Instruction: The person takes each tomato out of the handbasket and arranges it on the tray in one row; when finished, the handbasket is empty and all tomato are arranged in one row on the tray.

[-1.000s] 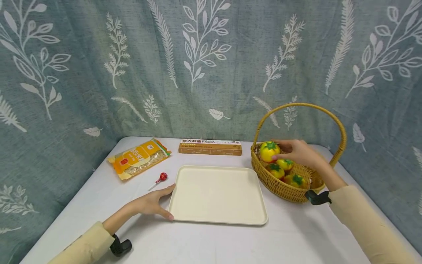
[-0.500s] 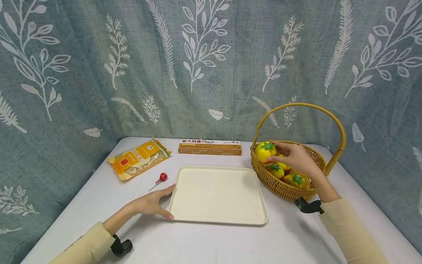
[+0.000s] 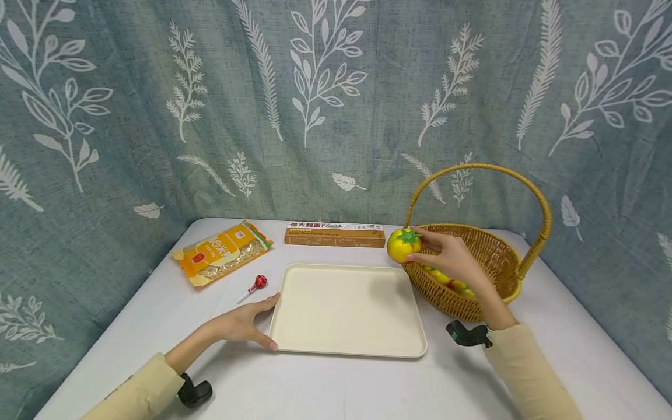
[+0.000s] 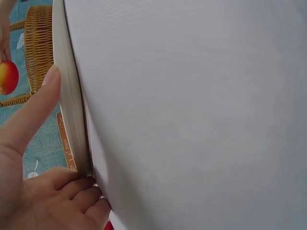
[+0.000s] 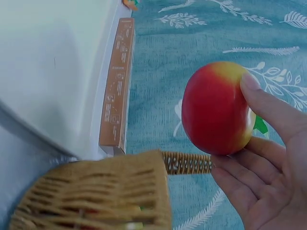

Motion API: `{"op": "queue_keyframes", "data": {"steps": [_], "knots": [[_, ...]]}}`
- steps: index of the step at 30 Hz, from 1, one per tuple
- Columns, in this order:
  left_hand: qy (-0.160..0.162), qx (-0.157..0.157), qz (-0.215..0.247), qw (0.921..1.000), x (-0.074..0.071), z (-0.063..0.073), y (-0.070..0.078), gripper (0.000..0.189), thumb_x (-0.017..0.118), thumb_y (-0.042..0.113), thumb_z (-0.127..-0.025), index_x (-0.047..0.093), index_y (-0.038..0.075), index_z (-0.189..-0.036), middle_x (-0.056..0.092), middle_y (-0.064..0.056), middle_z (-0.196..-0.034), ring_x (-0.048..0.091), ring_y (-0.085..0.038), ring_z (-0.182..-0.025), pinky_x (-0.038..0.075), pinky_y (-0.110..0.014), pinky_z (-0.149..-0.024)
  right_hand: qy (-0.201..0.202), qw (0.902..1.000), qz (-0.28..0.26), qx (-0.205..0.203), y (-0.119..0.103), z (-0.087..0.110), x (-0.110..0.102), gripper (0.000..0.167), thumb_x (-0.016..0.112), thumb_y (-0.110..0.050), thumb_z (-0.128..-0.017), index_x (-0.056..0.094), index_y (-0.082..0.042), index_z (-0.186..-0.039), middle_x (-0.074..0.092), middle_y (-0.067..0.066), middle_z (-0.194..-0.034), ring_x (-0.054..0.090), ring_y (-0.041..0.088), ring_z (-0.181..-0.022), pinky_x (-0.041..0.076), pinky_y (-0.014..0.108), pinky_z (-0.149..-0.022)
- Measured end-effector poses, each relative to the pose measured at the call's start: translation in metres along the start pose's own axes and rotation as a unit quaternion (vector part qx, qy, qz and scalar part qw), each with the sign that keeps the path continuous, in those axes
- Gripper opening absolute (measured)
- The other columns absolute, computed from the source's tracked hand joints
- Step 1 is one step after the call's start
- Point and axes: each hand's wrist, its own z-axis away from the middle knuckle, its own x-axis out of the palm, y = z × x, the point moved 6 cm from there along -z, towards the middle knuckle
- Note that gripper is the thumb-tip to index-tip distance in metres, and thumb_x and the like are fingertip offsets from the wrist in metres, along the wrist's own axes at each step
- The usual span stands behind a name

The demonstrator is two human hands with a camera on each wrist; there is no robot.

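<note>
My right hand (image 3: 452, 256) holds a yellow-and-red fruit with a green star-shaped top (image 3: 401, 249) between thumb and fingers, just past the left rim of the wicker basket (image 3: 485, 248). In the right wrist view the fruit's red side (image 5: 211, 112) faces the camera. More such fruits (image 3: 440, 276) lie inside the basket, partly hidden by its wall. At the left end of the cream tray (image 3: 346, 309), my left hand (image 3: 238, 324) rests with thumb and fingers spread along the edge. The left wrist view shows its thumb (image 4: 36, 110) against the tray's side.
Behind the tray lies a brown pasta box (image 3: 334, 235). An orange bag of grain (image 3: 223, 252) lies at the back left, with a red lollipop (image 3: 257, 283) between it and my left hand. The basket's tall handle (image 3: 483, 166) arches up at the right.
My right hand has lifted the fruit from the basket and carried it left over the rim toward the tray. The left hand and the tray have stayed put.
</note>
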Motion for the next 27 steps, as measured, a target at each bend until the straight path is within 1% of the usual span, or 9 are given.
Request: {"op": "queue_keyframes", "data": {"steps": [5, 10, 12, 16, 20, 24, 27], "knots": [[0.003, 0.002, -0.005, 1.0, -0.001, 0.0, 0.001, 0.112, 0.088, 0.033, -0.068, 0.022, -0.004, -0.15, 0.022, -0.023, -0.155, 0.019, -0.039, -0.142, 0.017, -0.054, -0.114, -0.001, 0.9997, -0.022, -0.01, -0.007, -0.004, 0.012, 0.076, 0.075, -0.04, -0.081, 0.046, -0.008, -0.144, 0.056, 0.022, -0.131, 0.057, 0.033, -0.117, 0.052, 0.043, -0.09], [0.001, 0.003, -0.005, 1.0, -0.001, -0.001, 0.001, 0.112, 0.088, 0.033, -0.068, 0.022, -0.004, -0.15, 0.022, -0.022, -0.155, 0.019, -0.038, -0.143, 0.017, -0.052, -0.115, 0.003, 0.9995, -0.026, -0.017, -0.015, -0.007, 0.024, 0.075, 0.076, -0.041, -0.08, 0.048, -0.011, -0.143, 0.056, 0.021, -0.132, 0.057, 0.034, -0.117, 0.052, 0.046, -0.09], [0.001, 0.003, -0.004, 1.0, 0.0, -0.001, 0.001, 0.112, 0.088, 0.033, -0.068, 0.022, -0.004, -0.15, 0.022, -0.022, -0.155, 0.019, -0.038, -0.143, 0.016, -0.052, -0.115, 0.003, 0.9995, -0.027, -0.018, -0.018, -0.009, 0.029, 0.074, 0.077, -0.043, -0.079, 0.05, -0.014, -0.142, 0.056, 0.02, -0.132, 0.057, 0.034, -0.117, 0.051, 0.048, -0.09], [0.001, 0.001, -0.004, 1.0, 0.0, -0.001, 0.001, 0.112, 0.088, 0.033, -0.068, 0.022, -0.004, -0.15, 0.022, -0.022, -0.155, 0.019, -0.038, -0.143, 0.017, -0.053, -0.115, -0.002, 0.9991, -0.037, -0.02, -0.024, -0.012, 0.039, 0.074, 0.077, -0.044, -0.078, 0.05, -0.017, -0.142, 0.055, 0.019, -0.134, 0.057, 0.034, -0.118, 0.05, 0.049, -0.092], [-0.001, -0.001, -0.002, 1.0, 0.0, 0.0, 0.001, 0.112, 0.088, 0.033, -0.069, 0.021, -0.003, -0.151, 0.022, -0.022, -0.155, 0.018, -0.038, -0.143, 0.016, -0.053, -0.115, -0.004, 0.9987, -0.043, -0.028, -0.029, -0.014, 0.048, 0.074, 0.077, -0.045, -0.078, 0.051, -0.017, -0.141, 0.056, 0.017, -0.134, 0.057, 0.033, -0.118, 0.05, 0.048, -0.092], [-0.003, 0.002, -0.002, 1.0, 0.001, 0.0, 0.002, 0.112, 0.088, 0.033, -0.069, 0.021, -0.004, -0.151, 0.021, -0.023, -0.155, 0.018, -0.038, -0.143, 0.016, -0.053, -0.115, -0.009, 0.9975, -0.064, -0.03, -0.033, -0.017, 0.057, 0.073, 0.078, -0.044, -0.078, 0.051, -0.019, -0.141, 0.052, 0.014, -0.139, 0.056, 0.031, -0.119, 0.049, 0.044, -0.094], [-0.002, 0.002, -0.001, 1.0, 0.0, 0.001, 0.002, 0.112, 0.088, 0.033, -0.069, 0.021, -0.004, -0.151, 0.021, -0.023, -0.155, 0.017, -0.038, -0.143, 0.015, -0.053, -0.115, -0.017, 0.9962, -0.081, -0.029, -0.037, -0.018, 0.064, 0.073, 0.079, -0.041, -0.078, 0.051, -0.018, -0.141, 0.05, 0.015, -0.14, 0.055, 0.031, -0.121, 0.049, 0.045, -0.095]]}}
